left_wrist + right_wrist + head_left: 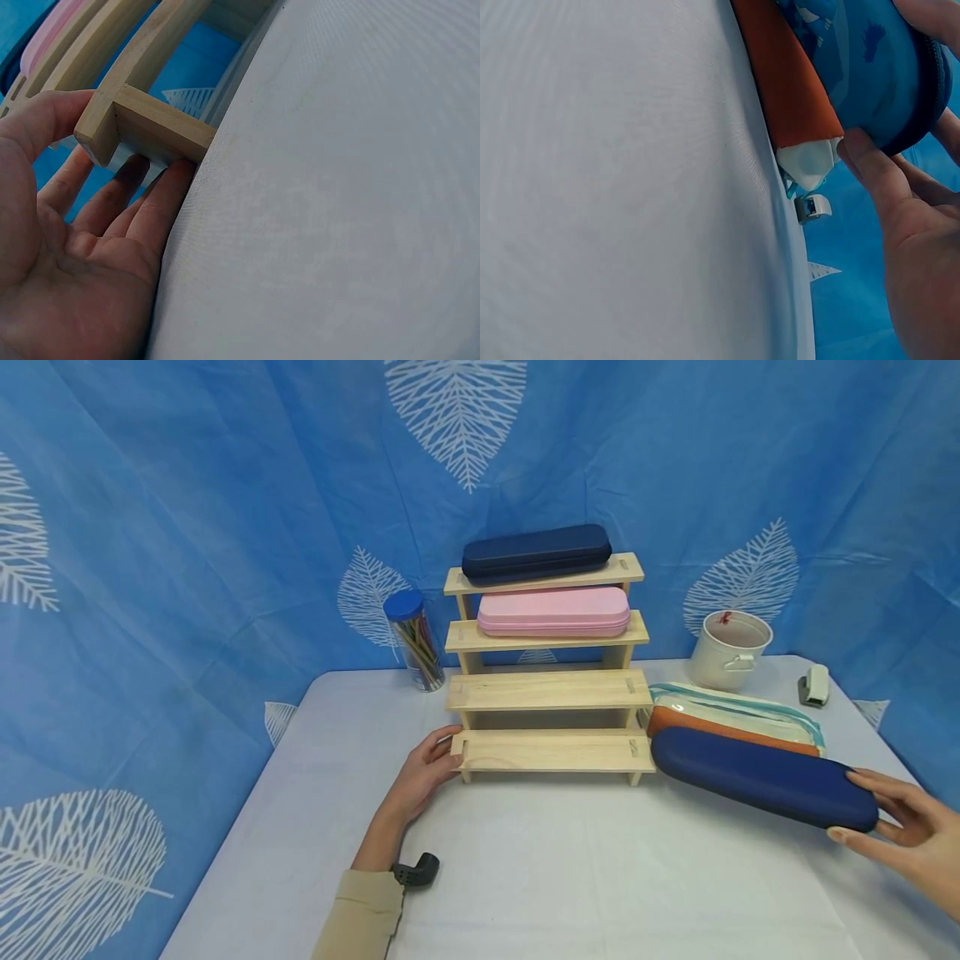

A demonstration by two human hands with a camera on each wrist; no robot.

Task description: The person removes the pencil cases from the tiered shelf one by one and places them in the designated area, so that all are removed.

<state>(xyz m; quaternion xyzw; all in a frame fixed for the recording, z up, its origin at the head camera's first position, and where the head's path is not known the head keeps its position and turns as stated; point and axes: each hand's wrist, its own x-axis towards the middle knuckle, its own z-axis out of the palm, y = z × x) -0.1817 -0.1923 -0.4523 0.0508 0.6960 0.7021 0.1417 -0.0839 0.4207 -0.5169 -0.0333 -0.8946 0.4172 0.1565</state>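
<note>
A stepped wooden shelf (pixel 551 752) stands on the white table. At the left end of its lowest step, my left hand (pixel 426 777) holds the board; in the left wrist view the thumb (pixel 64 116) meets the board's edge and the fingers curl below it by the leg. My right hand (pixel 911 839) grips the right end of a navy pencil case (pixel 757 772), thumb on one side and fingers on the other. In the right wrist view this case (pixel 885 82) shows a lighter blue printed face and a zipper. A clear and orange zip pouch (pixel 735 714) lies just behind it.
Another dark navy case (pixel 536 553) rests on the top step, a pink case (pixel 555 610) one step lower. A blue-lidded jar of pencils (pixel 415 643) stands left of the shelf. At the back right are a white pot (pixel 723 656) and a small stapler (pixel 813 685).
</note>
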